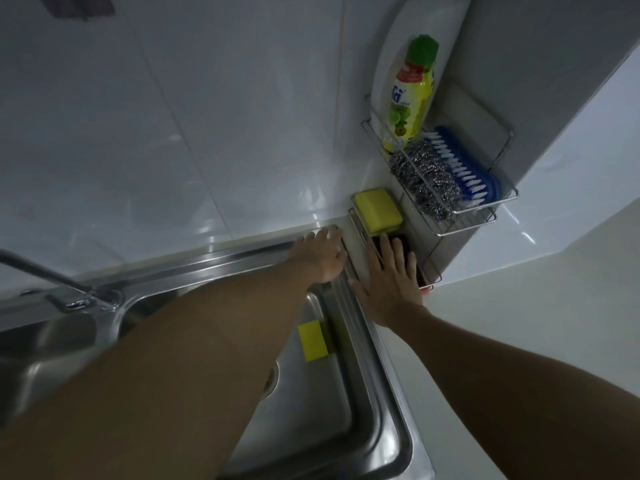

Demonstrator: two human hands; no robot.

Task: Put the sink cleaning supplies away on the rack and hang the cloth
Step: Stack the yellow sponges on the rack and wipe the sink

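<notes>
A two-tier wire rack (502, 202) hangs in the wall corner right of the sink. Its upper tier holds a yellow dish-soap bottle (412, 95) with a green cap, a steel wool scourer (426, 178) and a blue brush (464, 168). On the lower tier lies a yellow sponge (377, 209) and beside it a dark pad (405, 242). My right hand (391, 278) lies flat, fingers spread, on that dark pad. My left hand (322, 254) rests with straight fingers on the sink's back right rim. A second yellow sponge (313, 339) lies in the sink basin. A dark cloth (83, 6) shows at the top left.
The steel sink (367, 393) fills the lower middle, with a tap (69, 289) at the left. White tiled wall (173, 116) stands behind, and a white counter (519, 341) extends to the right. A white curved object (433, 19) leans behind the soap bottle.
</notes>
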